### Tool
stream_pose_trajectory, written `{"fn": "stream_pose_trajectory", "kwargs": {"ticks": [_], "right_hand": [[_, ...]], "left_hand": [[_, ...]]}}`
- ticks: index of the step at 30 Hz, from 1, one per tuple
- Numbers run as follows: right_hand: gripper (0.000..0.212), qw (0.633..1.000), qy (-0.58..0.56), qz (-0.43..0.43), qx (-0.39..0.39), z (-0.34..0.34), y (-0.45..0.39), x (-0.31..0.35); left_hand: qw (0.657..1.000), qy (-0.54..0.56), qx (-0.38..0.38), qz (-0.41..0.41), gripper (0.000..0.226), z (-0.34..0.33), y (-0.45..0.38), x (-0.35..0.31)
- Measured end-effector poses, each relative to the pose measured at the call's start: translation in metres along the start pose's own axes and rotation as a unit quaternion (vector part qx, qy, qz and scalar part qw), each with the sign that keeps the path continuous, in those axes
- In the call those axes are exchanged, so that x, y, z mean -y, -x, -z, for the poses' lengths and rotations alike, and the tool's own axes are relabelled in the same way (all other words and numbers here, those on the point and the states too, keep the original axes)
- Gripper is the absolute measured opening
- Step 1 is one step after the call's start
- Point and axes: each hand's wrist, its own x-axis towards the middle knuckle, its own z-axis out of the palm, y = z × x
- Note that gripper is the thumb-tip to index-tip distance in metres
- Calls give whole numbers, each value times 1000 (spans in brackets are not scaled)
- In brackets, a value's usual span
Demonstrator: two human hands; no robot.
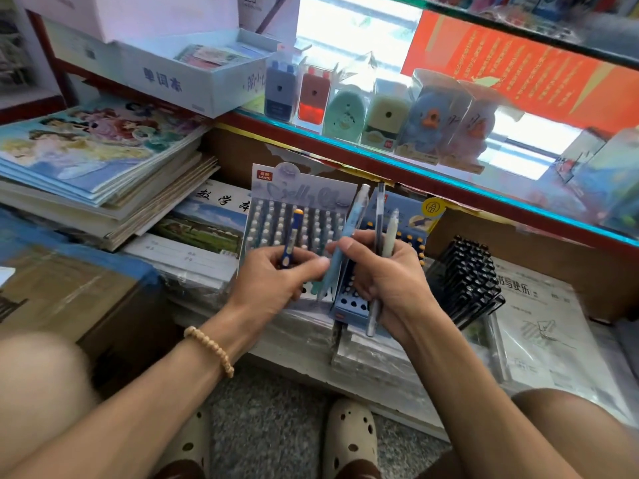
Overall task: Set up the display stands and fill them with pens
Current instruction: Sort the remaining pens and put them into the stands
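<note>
My left hand (276,276) pinches a dark blue pen (292,236) with an orange top, held upright in front of a pale blue display stand (301,198) packed with several white-capped pens. My right hand (382,278) grips three pens: a light blue one (345,233), a dark clear one (379,216) and a pale cream one (390,233). Behind that hand stands a darker blue display stand (349,304) with empty holes in its lower rows. A black rack of black pens (463,278) sits to the right.
Stacks of colouring books (93,157) and notebooks (204,219) fill the left. A glass counter (449,188) above carries boxed pencil sharpeners (383,115). Wrapped paper packs (539,326) lie under the stands. My knees and sandals are at the bottom.
</note>
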Motion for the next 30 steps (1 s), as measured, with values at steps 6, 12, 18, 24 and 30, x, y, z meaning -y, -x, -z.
{"fn": "stream_pose_trajectory", "kwargs": {"ticks": [6,12,18,24,30], "right_hand": [[8,999,-28,23,-38,1,-4,9],[9,991,53,92,-76,7,-7,16],[17,968,167,98,-161,19,-19,-10],[20,948,244,110,-170,18,-29,-30],[13,927,317,113,-167,13,-28,-39]], "left_hand": [[999,-26,46,-12,11,2,-4,-8],[996,-82,21,6,15,12,-9,-2],[997,-40,-15,70,31,17,-11,7],[997,-55,-27,50,25,21,-5,6],[999,-29,-37,21,16,24,1,3]]}}
